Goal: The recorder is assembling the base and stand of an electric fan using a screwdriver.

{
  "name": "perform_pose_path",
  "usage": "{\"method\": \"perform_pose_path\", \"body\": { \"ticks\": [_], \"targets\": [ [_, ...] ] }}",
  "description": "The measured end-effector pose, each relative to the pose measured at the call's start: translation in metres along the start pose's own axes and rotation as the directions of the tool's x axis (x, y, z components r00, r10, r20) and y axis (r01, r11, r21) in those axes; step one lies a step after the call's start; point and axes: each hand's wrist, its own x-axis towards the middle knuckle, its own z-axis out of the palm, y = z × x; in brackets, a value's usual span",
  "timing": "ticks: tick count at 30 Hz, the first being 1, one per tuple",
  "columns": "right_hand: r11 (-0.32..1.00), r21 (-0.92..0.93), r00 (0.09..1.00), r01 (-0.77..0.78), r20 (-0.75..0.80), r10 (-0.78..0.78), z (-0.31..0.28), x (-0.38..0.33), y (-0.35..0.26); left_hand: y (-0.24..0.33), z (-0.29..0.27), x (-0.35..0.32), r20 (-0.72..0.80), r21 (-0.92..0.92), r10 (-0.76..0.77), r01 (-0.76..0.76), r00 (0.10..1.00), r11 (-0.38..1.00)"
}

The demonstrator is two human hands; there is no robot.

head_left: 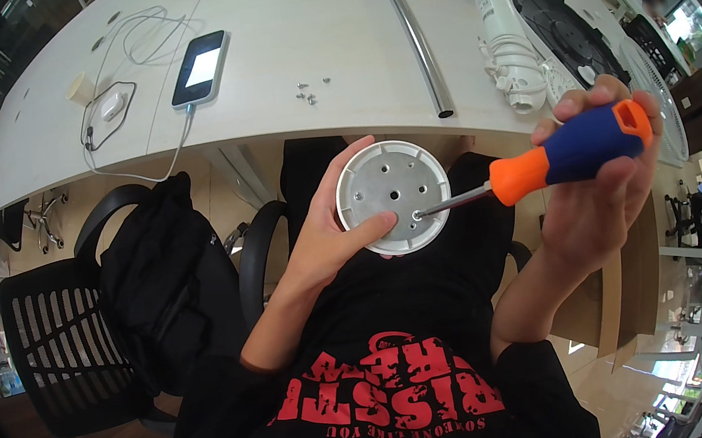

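- The left hand cups a round grey-white disc in front of the chest, below the counter edge; fingers curl round its rim from nine o'clock, and the thumb presses on the face at about seven o'clock.
- The right hand is wrapped tight round the blue and orange handle of a screwdriver; its shaft runs in from three o'clock and the tip sits at a hole near five o'clock on the disc face.
- To do this well, I judge the shaft should stand squarer to the face: it looks slanted, and a slanted tip may slip out of the screw head.
- Firm push along the shaft with the disc braced against the palm would steady it.
- On the white counter: a few small screws at twelve o'clock from the disc, a phone on a cable at eleven, a metal tube at one, white fan parts and a dark grille at two.
- A black backpack rests on a mesh chair at nine o'clock; office desks lie beyond.
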Motion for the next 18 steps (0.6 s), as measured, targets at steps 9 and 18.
{"method": "perform_pose_path", "body": {
  "ticks": [9, 18],
  "targets": [
    [0.986, 0.156, 0.973, 0.06, 0.213, -0.093, -0.011, -0.001, 0.003, 0.003, -0.009, -0.002, 0.111, 0.07, -0.026, 0.019, 0.993, 0.997],
    [0.974, 0.224, 0.945, 0.042, 0.307, -0.112, -0.007, -0.004, -0.004, 0.008, -0.002, -0.006, 0.172, 0.155, -0.055, 0.028, 0.984, 0.988]
  ]
}}
